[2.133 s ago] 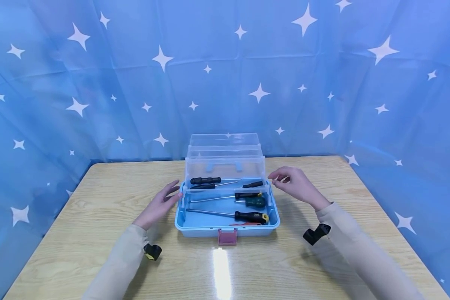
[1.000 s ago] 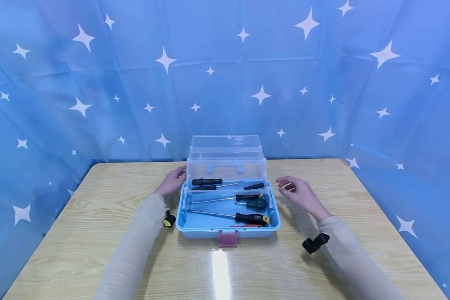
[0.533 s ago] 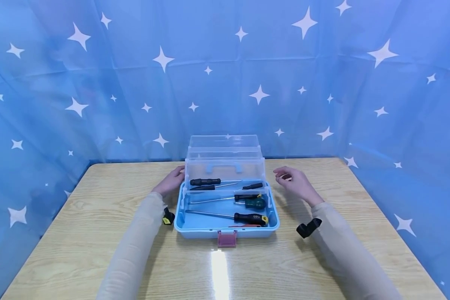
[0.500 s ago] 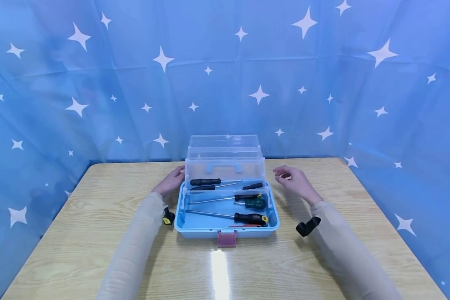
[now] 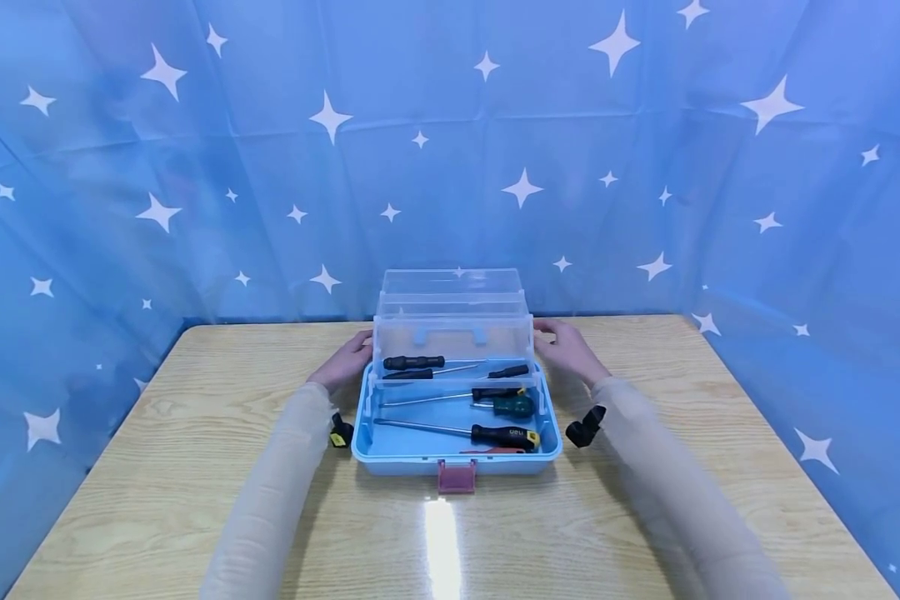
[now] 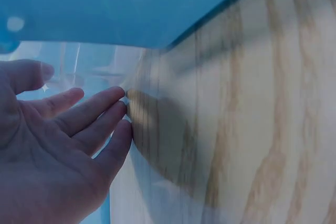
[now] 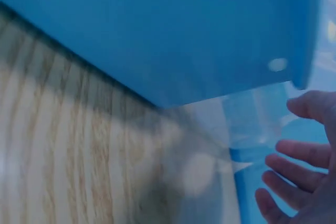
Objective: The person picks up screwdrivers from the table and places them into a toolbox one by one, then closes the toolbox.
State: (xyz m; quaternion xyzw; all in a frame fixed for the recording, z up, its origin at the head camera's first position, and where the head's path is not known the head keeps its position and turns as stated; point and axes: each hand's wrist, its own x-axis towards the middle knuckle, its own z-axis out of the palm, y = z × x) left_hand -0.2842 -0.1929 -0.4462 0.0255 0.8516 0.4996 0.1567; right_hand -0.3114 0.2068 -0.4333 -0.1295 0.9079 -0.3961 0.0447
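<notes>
A light blue toolbox (image 5: 397, 466) stands on the table, its clear lid (image 5: 453, 340) raised at the back and its pink latch (image 5: 457, 477) hanging at the front. Inside lie several screwdrivers: a long black-and-yellow one (image 5: 504, 437) in front, a stubby green one (image 5: 514, 407), and others with black handles behind. My left hand (image 5: 342, 365) is at the back left corner beside the lid; its fingers (image 6: 97, 109) extend loosely and hold nothing. Mirroring it, my right hand (image 5: 567, 352) is at the back right corner, fingers (image 7: 291, 174) spread and slightly bent, with nothing between them.
The wooden table (image 5: 157, 467) extends on both sides and in front of the box. A blue curtain (image 5: 450, 150) with white stars hangs behind its back edge. Part of a red-orange item (image 5: 495, 451) shows under the front screwdriver.
My left hand has moved from the box's left rim back to its rear corner. Lately the right hand has come inward and back to the lid's right side. The box stays put.
</notes>
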